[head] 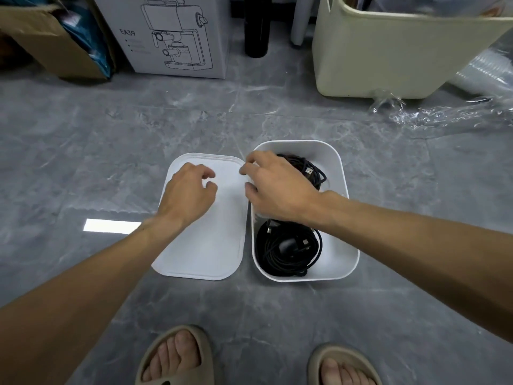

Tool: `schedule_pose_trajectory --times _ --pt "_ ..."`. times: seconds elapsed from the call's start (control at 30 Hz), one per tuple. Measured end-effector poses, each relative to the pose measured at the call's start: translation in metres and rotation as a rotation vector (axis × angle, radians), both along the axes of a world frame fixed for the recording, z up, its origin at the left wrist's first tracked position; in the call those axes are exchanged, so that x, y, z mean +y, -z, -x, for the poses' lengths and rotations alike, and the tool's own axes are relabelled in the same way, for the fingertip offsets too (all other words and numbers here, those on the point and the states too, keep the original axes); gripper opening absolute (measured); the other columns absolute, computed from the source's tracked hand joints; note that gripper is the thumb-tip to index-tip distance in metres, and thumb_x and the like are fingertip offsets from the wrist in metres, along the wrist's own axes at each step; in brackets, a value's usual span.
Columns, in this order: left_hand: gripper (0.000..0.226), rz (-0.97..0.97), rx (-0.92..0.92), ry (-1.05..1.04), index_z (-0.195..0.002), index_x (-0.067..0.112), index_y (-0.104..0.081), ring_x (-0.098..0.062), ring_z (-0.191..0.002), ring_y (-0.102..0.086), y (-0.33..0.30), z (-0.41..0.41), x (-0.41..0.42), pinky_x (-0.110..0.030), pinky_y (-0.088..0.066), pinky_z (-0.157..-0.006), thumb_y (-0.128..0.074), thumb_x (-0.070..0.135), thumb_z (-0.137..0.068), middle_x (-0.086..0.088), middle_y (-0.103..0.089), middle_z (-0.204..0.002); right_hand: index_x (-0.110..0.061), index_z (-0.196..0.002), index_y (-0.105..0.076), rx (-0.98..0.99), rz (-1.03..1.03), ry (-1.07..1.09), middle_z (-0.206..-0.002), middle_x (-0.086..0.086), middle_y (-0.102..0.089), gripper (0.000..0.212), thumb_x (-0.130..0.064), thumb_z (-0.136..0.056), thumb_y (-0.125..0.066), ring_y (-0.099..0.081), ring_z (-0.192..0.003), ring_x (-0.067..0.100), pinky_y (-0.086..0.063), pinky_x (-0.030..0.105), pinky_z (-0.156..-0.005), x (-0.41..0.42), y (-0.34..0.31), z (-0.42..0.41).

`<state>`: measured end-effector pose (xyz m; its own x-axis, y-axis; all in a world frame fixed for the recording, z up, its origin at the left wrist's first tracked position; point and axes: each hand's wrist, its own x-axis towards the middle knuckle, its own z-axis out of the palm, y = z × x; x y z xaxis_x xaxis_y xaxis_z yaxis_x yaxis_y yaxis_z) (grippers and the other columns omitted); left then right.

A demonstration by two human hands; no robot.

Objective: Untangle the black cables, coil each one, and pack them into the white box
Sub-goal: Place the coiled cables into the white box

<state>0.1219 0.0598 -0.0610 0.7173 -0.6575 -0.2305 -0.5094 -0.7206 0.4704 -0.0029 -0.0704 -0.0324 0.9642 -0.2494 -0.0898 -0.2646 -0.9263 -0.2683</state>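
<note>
Nearest the person's sandalled feet (177,354), the white box (348,234) sits on the grey floor with a coiled black cable (288,252) in its near end. A second black coil (311,169) lies in the box's far end, partly under the right hand (274,187). Just left of the box lies its white lid (205,245). Both hands hover with fingers loosely curled and gripping nothing: the left hand (191,187) above the lid, the right reaching from above the box towards the lid's far corner. Packing looks finished; closing the box seems to remain. Beyond the box stands an appliance carton (177,34).
</note>
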Motion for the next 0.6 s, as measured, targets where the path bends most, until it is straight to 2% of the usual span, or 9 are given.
schedule_pose_trajectory --times 0.07,0.17,0.2,0.27,0.33,0.4,0.47,0.6 --pt "0.031 -0.066 0.022 -0.044 -0.124 0.014 -0.064 -0.028 -0.113 -0.059 0.007 -0.010 0.016 -0.034 -0.041 -0.098 -0.055 0.015 -0.094 -0.009 -0.057 -0.134 -0.003 -0.121 -0.063 0.049 0.075 -0.112 -0.128 0.014 -0.056 0.033 -0.018 -0.096 -0.048 -0.050 -0.119 0.033 -0.034 0.039 -0.103 0.009 0.005 -0.006" --pt "0.033 -0.117 0.034 -0.095 -0.127 0.014 -0.061 -0.029 -0.121 -0.053 0.013 -0.019 0.033 -0.036 -0.040 -0.100 -0.056 0.015 -0.094 -0.011 -0.051 -0.138 0.000 -0.091 -0.068 0.114 0.121 -0.248 -0.096 0.019 -0.064 0.016 -0.012 -0.085 -0.058 -0.060 -0.092 0.040 -0.042 0.044 -0.089 0.024 0.011 -0.017" --pt "0.034 -0.127 0.036 -0.111 -0.128 0.014 -0.060 -0.029 -0.123 -0.051 0.014 -0.022 0.037 -0.036 -0.039 -0.100 -0.056 0.015 -0.094 -0.010 -0.049 -0.139 -0.002 -0.090 -0.067 0.138 0.140 -0.268 -0.095 0.018 -0.064 0.015 -0.012 -0.086 -0.058 -0.061 -0.091 0.039 -0.042 0.043 -0.089 0.029 0.013 -0.021" --pt "0.036 -0.143 0.044 -0.136 -0.130 0.015 -0.058 -0.028 -0.127 -0.047 0.016 -0.027 0.042 -0.037 -0.039 -0.100 -0.056 0.016 -0.094 -0.010 -0.047 -0.141 -0.007 -0.105 -0.063 0.257 0.199 -0.264 -0.111 0.013 -0.061 0.022 -0.019 -0.094 -0.048 -0.056 -0.106 0.033 -0.037 0.036 -0.095 0.036 0.016 -0.028" --pt "0.037 -0.147 0.057 -0.151 -0.131 0.016 -0.057 -0.027 -0.128 -0.046 0.018 -0.031 0.046 -0.036 -0.039 -0.100 -0.055 0.016 -0.094 -0.009 -0.047 -0.142 -0.009 -0.112 -0.059 0.367 0.215 -0.220 -0.120 0.012 -0.058 0.024 -0.021 -0.098 -0.043 -0.053 -0.112 0.030 -0.034 0.032 -0.089 0.040 0.017 -0.034" --pt "0.039 -0.143 0.064 -0.157 -0.133 0.016 -0.055 -0.027 -0.127 -0.047 0.020 -0.034 0.049 -0.035 -0.038 -0.099 -0.055 0.016 -0.094 -0.009 -0.046 -0.142 -0.010 -0.108 -0.057 0.391 0.200 -0.188 -0.121 0.012 -0.058 0.019 -0.020 -0.098 -0.044 -0.054 -0.110 0.030 -0.030 0.032 -0.081 0.044 0.017 -0.039" --pt "0.042 -0.148 0.078 -0.161 -0.136 0.016 -0.052 -0.027 -0.128 -0.046 0.022 -0.037 0.052 -0.034 -0.038 -0.101 -0.055 0.015 -0.093 -0.009 -0.044 -0.144 -0.012 -0.102 -0.055 0.427 0.161 -0.141 -0.120 0.013 -0.057 0.014 -0.019 -0.098 -0.044 -0.054 -0.109 0.030 -0.029 0.032 -0.080 0.048 0.017 -0.045" --pt "0.048 -0.185 0.112 -0.172 -0.140 0.017 -0.047 -0.029 -0.129 -0.045 0.027 -0.038 0.059 -0.037 -0.039 -0.101 -0.054 0.017 -0.093 -0.010 -0.044 -0.144 -0.007 -0.113 -0.052 0.555 0.002 0.030 -0.132 0.022 -0.044 0.021 -0.019 -0.098 -0.043 -0.046 -0.119 0.034 -0.034 0.033 -0.086 0.056 0.018 -0.056"
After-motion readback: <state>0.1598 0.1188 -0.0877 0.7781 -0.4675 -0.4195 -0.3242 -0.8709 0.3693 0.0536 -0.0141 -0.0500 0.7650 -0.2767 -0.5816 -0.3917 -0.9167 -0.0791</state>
